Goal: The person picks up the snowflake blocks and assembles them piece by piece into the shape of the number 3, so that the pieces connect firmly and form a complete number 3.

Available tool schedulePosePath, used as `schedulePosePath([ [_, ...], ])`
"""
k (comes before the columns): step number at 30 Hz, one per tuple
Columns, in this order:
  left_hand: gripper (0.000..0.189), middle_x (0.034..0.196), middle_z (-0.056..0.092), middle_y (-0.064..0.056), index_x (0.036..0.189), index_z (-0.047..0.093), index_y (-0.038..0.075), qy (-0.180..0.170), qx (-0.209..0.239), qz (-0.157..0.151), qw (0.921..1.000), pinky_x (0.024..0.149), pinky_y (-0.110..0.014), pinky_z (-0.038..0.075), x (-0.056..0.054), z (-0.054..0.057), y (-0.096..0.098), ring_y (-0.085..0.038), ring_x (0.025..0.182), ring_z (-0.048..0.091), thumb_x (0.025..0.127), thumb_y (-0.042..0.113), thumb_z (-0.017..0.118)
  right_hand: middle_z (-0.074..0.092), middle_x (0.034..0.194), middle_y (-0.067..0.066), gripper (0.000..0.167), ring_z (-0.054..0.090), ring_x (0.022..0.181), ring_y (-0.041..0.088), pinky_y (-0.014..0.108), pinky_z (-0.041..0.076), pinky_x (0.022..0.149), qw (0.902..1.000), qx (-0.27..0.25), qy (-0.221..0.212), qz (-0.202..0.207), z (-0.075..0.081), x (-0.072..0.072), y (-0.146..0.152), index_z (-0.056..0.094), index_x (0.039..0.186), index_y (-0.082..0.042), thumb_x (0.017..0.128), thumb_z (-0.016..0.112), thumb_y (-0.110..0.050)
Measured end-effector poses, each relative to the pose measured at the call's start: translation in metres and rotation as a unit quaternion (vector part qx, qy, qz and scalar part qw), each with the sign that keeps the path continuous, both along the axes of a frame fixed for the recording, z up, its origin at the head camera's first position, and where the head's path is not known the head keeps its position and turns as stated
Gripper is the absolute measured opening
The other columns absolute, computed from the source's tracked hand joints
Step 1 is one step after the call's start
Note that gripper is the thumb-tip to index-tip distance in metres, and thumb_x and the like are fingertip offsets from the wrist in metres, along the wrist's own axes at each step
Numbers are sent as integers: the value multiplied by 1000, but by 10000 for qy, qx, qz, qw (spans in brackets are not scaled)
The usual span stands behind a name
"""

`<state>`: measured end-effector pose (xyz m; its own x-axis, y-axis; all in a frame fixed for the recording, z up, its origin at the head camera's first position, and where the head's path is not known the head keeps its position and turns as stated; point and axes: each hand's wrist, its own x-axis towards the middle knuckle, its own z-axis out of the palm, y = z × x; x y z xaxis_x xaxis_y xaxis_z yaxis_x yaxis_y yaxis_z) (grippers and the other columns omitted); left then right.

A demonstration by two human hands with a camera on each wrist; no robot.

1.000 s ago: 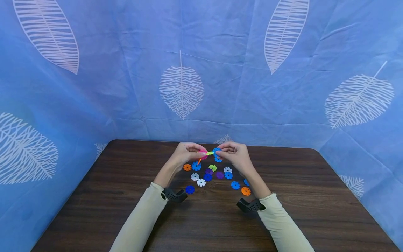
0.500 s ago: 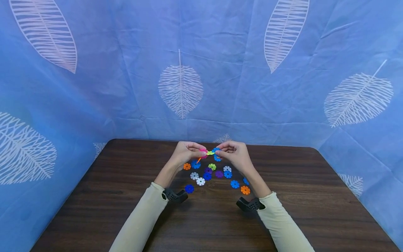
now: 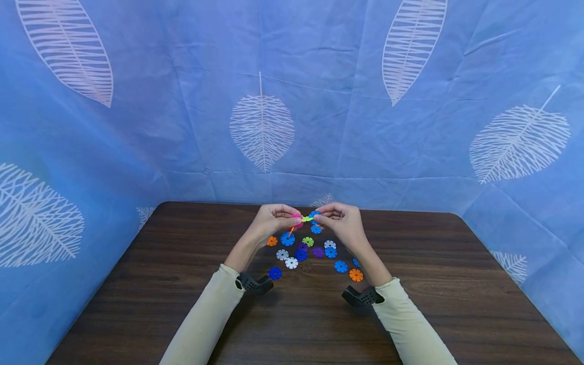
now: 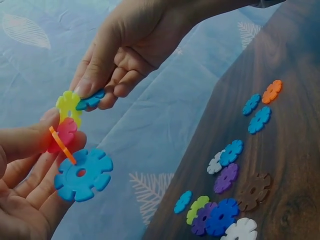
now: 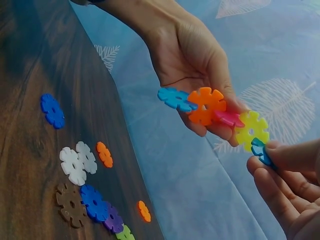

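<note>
Disc chain [image 5: 229,119] pinched btwn L hand [image 3: 269,222] & R hand [image 3: 344,222], above tbl [image 3: 301,319].

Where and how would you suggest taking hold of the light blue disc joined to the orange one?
I'd pinch the light blue disc across its flat faces at the rim opposite the orange disc, coming from the person's side: that rim seems clear of the joint and the left hand.
</note>
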<state>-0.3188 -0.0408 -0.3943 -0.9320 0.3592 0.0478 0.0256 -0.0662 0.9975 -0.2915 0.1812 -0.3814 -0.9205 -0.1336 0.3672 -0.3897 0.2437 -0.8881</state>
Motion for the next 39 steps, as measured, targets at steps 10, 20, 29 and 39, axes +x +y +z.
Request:
schedulePosePath([
  [10,33,106,77,-8,122,71,0,118,-392,-401,9984,94,-39,60,-3,1,-7,-18,91,74,96,19,73,74,91,27,20,71,67,9,32,63,65,9997,-102,-194,93,1,1,0,73,103,7,92,76,-9],
  [20,30,127,67,-13,128,66,-1,154,-63,-741,9971,99,-42,58,1,-1,5,-22,105,69,106,14,53,73,89,26,22,73,70,22,28,62,64,9992,-314,-233,96,-1,2,-4,70,105,8,92,76,-8],
  [29,32,104,73,-2,129,66,4,105,-167,-671,9976,93,-37,60,3,-3,12,-31,104,70,102,22,63,74,90,26,22,74,73,24,28,62,65,9994,-287,-185,106,0,1,-6,69,105,9,92,76,-8],
  [39,27,106,68,-12,124,64,3,-138,54,-360,9992,95,-39,59,-4,-6,10,-24,97,69,102,20,62,73,105,27,30,75,83,19,31,64,75,9944,412,-805,551,6,0,4,67,119,6,99,68,-16],
])
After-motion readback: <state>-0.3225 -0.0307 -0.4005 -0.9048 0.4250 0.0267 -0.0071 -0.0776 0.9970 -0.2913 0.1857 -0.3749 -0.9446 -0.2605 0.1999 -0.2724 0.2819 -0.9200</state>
